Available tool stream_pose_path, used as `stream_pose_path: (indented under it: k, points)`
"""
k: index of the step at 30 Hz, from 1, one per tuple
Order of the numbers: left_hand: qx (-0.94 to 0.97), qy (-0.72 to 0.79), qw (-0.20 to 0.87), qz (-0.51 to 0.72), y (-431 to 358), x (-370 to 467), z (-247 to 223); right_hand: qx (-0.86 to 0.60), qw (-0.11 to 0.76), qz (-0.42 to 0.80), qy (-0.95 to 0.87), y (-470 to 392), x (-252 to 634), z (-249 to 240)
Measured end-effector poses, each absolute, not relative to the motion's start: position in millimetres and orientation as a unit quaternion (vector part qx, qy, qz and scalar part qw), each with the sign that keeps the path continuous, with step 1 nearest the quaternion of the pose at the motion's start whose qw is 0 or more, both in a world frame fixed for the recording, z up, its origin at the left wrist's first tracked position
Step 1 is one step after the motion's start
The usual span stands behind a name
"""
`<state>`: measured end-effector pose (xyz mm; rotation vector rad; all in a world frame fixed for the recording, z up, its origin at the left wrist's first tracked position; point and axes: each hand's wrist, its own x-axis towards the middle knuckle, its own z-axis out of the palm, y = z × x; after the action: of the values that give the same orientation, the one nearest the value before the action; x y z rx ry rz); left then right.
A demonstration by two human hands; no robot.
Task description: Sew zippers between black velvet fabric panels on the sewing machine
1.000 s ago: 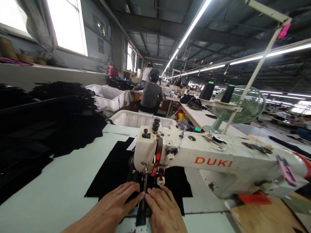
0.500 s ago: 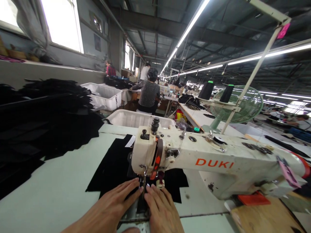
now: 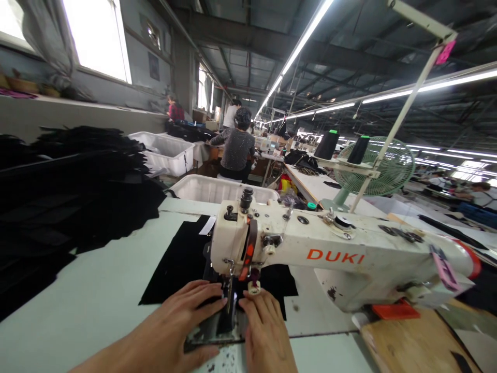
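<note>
A black fabric piece (image 3: 171, 267) lies flat under the head of a white sewing machine (image 3: 287, 233), with a white label (image 3: 207, 226) near its far edge. Left of the presser foot (image 3: 229, 287), my left hand (image 3: 180, 321) rests on the cloth, fingers stretched forward and thumb spread away. On the other side my right hand (image 3: 266, 329) lies with its fingers flat on the cloth, just below the small white knob (image 3: 254, 288). A narrow black strip (image 3: 225, 318) shows between the two hands. The needle tip is hard to make out.
A tall stack of black cut pieces (image 3: 77, 207) covers the table's left side. White plastic bins (image 3: 217, 189) stand behind the machine. Black thread cones (image 3: 326, 145) and a green fan (image 3: 392, 166) are at the right. A person (image 3: 237, 147) sits further back.
My hands have moved slightly apart, showing more of the strip between them. My left thumb has spread outward. The view has shifted a little, so the machine appears further left.
</note>
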<state>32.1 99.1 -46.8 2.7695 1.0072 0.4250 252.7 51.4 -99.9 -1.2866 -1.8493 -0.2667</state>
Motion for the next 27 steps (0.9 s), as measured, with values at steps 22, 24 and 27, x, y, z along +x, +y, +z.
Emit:
stream_pose_path:
  k: [22,24,27]
  points:
    - [0.927,0.350,-0.087,0.107,-29.2,-42.5,-54.0,-0.522,0.362,-0.090,-0.767,-59.2,267.5,-79.1]
    - [0.926,0.358,-0.067,0.101,-41.9,-43.8,-50.9,-0.536,0.359,-0.061,-0.761,-68.8,257.7,-81.5]
    - [0.922,0.376,-0.031,0.091,-45.1,-42.2,-49.3,-0.559,0.345,-0.035,-0.753,-72.4,250.9,-83.1]
